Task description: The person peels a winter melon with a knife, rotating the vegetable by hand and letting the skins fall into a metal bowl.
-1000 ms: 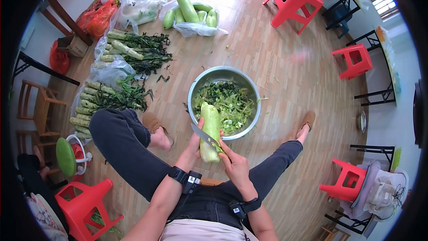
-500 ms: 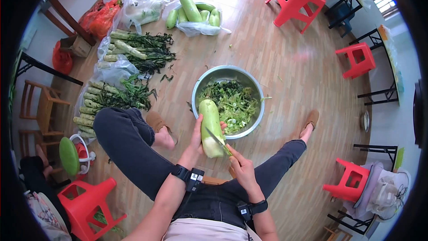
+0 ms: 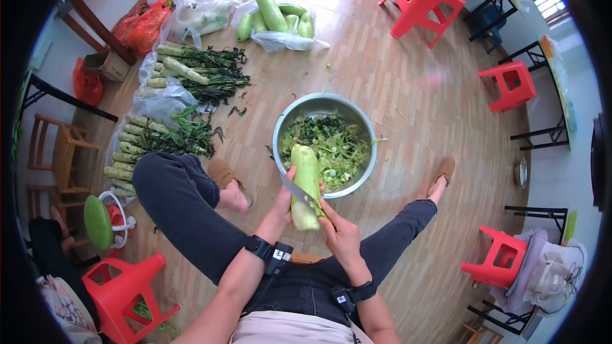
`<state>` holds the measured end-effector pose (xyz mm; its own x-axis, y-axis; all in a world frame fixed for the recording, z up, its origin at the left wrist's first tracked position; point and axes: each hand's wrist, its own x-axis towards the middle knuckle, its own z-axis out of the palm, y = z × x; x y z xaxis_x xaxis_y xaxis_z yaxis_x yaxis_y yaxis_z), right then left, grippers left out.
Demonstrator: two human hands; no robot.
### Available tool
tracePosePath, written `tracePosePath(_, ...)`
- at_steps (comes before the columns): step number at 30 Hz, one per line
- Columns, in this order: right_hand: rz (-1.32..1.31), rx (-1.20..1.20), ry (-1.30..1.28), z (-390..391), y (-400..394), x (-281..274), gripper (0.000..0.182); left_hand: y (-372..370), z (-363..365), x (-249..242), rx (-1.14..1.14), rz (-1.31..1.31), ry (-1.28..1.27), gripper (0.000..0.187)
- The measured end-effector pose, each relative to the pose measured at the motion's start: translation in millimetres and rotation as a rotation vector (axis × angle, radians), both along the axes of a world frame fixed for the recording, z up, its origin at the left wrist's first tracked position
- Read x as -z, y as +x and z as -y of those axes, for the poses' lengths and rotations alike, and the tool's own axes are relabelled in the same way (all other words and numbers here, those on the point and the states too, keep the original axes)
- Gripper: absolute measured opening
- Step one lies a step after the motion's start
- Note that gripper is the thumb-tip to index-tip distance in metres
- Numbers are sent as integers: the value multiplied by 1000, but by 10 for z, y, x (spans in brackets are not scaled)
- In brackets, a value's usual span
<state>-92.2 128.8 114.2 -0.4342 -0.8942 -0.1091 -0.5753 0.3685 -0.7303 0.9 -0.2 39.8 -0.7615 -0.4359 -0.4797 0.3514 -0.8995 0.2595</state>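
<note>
A pale green gourd (image 3: 306, 175) is held upright in front of me, its top over the rim of a metal basin (image 3: 279, 129). My left hand (image 3: 284, 200) is closed around the gourd from the left and beneath, with fingertips showing on its right side. In my right hand (image 3: 342, 232) is a knife (image 3: 298, 192), its blade lying slanted across the gourd's lower part. Small green peelings cling near the blade. Chopped green peelings and leaves (image 3: 338, 146) lie in the basin. The gourd's lower end looks paler.
Leafy stalks (image 3: 137, 146) lie on the floor at left. Several gourds (image 3: 273, 13) sit in a plastic-lined container beyond the basin. Red stools (image 3: 427, 0) stand around the room. A person's leg (image 3: 48, 248) shows at far left.
The knife blade has moved up and left across the gourd and lies flatter. The gourd has shifted slightly right and stands a little straighter. My right hand has moved a little up.
</note>
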Motion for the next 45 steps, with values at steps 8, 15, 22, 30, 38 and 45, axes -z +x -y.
tracePosePath(8,518,196,-85,41,58,309,33,-5,-8,2,-60,14,-6,72)
tracePosePath(15,705,197,-18,11,-8,89,37,16,22,-58,-30,-42,57,72)
tracePosePath(22,-60,-173,55,19,-142,-166,39,22,39,-59,-20,100,-68,72)
tracePosePath(30,-117,-80,-91,77,-34,28,37,-13,-4,-103,37,96,-81,71)
tracePosePath(38,921,301,-16,61,-95,152,42,-21,-10,-25,-95,-53,84,74)
tracePosePath(45,78,-120,89,-94,-131,-215,45,41,50,-24,-2,-70,-33,65)
